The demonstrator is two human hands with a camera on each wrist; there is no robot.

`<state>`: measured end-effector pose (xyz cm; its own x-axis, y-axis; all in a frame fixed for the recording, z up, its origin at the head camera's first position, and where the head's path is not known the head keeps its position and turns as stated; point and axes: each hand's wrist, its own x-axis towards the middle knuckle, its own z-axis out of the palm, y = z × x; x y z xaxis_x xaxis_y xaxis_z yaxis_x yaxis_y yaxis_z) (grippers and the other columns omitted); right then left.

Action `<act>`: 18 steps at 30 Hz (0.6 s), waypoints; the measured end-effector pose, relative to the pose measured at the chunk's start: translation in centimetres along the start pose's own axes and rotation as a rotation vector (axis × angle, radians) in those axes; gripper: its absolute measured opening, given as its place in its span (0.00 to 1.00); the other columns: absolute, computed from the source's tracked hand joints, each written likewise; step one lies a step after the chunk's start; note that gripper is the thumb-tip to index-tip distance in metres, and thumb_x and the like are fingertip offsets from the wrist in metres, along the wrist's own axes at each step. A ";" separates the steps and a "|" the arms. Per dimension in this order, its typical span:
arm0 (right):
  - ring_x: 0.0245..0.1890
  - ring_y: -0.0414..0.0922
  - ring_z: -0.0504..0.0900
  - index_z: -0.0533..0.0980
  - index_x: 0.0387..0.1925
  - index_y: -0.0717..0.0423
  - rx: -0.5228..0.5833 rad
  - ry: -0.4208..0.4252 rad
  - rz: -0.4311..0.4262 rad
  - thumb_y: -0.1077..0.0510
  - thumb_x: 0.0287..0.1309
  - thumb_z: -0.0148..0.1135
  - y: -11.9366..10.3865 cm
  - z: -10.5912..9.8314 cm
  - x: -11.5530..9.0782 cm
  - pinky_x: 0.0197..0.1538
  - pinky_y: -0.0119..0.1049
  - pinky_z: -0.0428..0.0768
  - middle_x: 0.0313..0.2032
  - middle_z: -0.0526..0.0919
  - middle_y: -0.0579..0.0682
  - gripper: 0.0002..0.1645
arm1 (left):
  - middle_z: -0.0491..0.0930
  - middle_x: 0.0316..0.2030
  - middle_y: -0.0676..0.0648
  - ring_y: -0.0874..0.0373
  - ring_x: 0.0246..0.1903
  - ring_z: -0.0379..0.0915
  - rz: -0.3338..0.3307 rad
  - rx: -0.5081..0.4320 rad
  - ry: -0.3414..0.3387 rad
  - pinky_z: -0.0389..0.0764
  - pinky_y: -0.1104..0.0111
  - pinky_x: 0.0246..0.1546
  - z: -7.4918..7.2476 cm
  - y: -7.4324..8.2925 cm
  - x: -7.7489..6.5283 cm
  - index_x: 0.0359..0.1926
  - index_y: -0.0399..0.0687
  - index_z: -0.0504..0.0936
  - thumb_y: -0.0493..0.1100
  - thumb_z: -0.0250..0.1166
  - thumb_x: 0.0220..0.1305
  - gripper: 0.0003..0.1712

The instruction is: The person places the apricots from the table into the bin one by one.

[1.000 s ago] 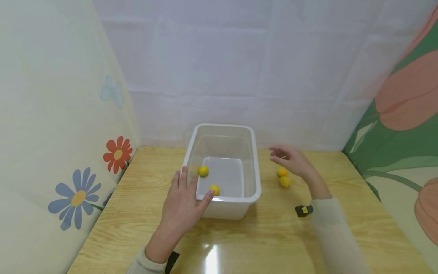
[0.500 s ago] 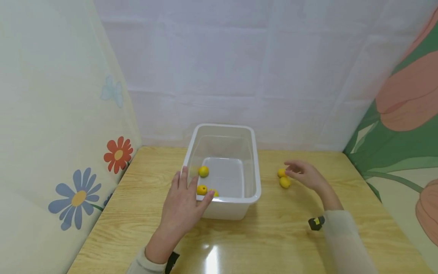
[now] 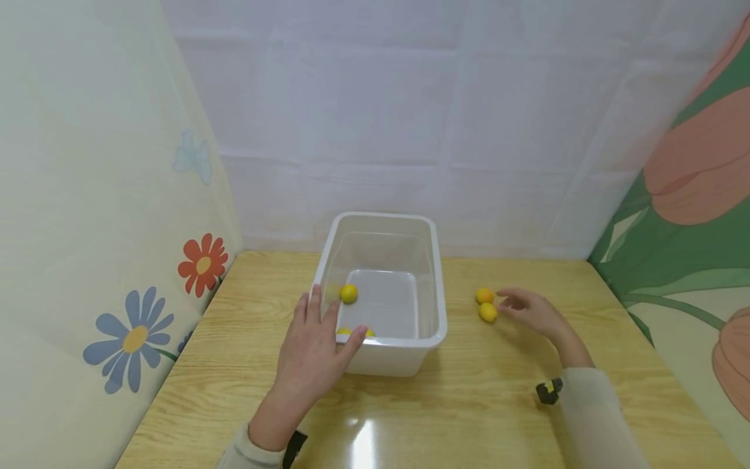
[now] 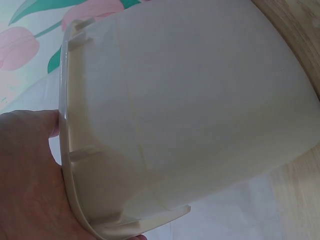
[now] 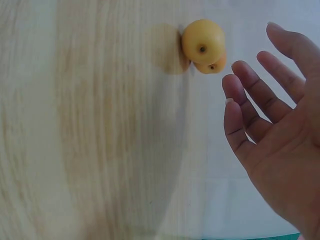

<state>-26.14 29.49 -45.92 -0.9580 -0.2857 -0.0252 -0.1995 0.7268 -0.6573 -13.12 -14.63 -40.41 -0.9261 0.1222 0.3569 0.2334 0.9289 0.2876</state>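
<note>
My left hand (image 3: 313, 355) rests over the near left corner of a white plastic bin (image 3: 394, 358), its fingers spread along the rim. Up close in the left wrist view, the thumb (image 4: 47, 122) touches the bin's rim. Inside, a small round yellow fruit (image 3: 348, 294) lies by the left wall. Two more show only their tops behind the front rim, partly hidden by my thumb. Right of the bin, an orange-yellow fruit (image 3: 484, 296) and a yellow fruit (image 3: 487, 312) sit together on the table. My right hand (image 3: 532, 312) is just right of them, fingers loosely bent, holding nothing.
The wooden table (image 3: 457, 410) runs back to a white cloth backdrop (image 3: 363, 117). Flower-printed cloths hang at the left (image 3: 105, 195) and right (image 3: 691, 195) sides. A small black device (image 3: 549, 391) is at my right wrist.
My right hand has moved right and lower, from above the table fruits to beside them. Another fruit has come into view in the bin, then shifted toward the front wall. My left hand stays put.
</note>
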 end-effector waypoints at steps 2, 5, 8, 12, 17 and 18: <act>0.55 0.60 0.79 0.70 0.67 0.63 0.005 -0.015 0.017 0.51 0.72 0.60 0.2 0.1 0.0 0.59 0.61 0.76 0.51 0.84 0.60 0.30 | 0.52 0.75 0.26 0.28 0.72 0.51 -0.001 0.001 0.001 0.65 0.42 0.68 0.0 0.0 0.0 0.66 0.31 0.74 0.71 0.50 0.71 0.48; 0.54 0.58 0.80 0.70 0.68 0.63 0.018 -0.037 0.037 0.49 0.71 0.60 0.6 0.3 -0.1 0.57 0.58 0.78 0.51 0.83 0.59 0.32 | 0.52 0.75 0.26 0.28 0.72 0.51 -0.002 -0.002 -0.003 0.64 0.42 0.69 -0.1 0.0 0.0 0.66 0.31 0.73 0.72 0.50 0.72 0.48; 0.52 0.56 0.81 0.70 0.68 0.63 0.035 -0.050 0.040 0.48 0.71 0.61 1.0 0.6 -0.1 0.55 0.55 0.80 0.50 0.84 0.59 0.32 | 0.51 0.75 0.26 0.28 0.73 0.50 -0.005 -0.005 -0.008 0.64 0.42 0.69 -0.1 0.0 0.0 0.66 0.31 0.73 0.72 0.49 0.71 0.48; 0.51 0.57 0.82 0.71 0.66 0.64 0.042 -0.052 0.018 0.49 0.69 0.62 1.3 1.0 -0.1 0.57 0.58 0.79 0.50 0.84 0.60 0.32 | 0.51 0.75 0.26 0.29 0.73 0.50 -0.009 -0.011 -0.013 0.63 0.42 0.69 -0.1 0.1 0.0 0.66 0.32 0.73 0.72 0.49 0.71 0.48; 0.52 0.59 0.81 0.72 0.66 0.63 0.034 -0.055 0.010 0.48 0.69 0.63 1.5 1.4 0.2 0.59 0.62 0.75 0.50 0.83 0.62 0.32 | 0.53 0.75 0.26 0.29 0.72 0.52 -0.003 -0.003 0.002 0.66 0.42 0.68 -0.1 0.0 0.0 0.65 0.31 0.74 0.71 0.50 0.71 0.47; 0.52 0.59 0.81 0.72 0.65 0.63 0.033 -0.056 0.010 0.47 0.69 0.63 1.5 1.4 0.3 0.59 0.62 0.75 0.50 0.83 0.62 0.32 | 0.53 0.75 0.26 0.28 0.72 0.52 -0.001 -0.001 0.007 0.66 0.42 0.68 -0.1 0.0 0.0 0.65 0.31 0.74 0.71 0.51 0.71 0.47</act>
<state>-26.42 29.63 -48.03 -0.9466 -0.3138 -0.0739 -0.1819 0.7091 -0.6813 -13.06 -14.62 -40.33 -0.9244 0.1188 0.3624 0.2327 0.9286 0.2890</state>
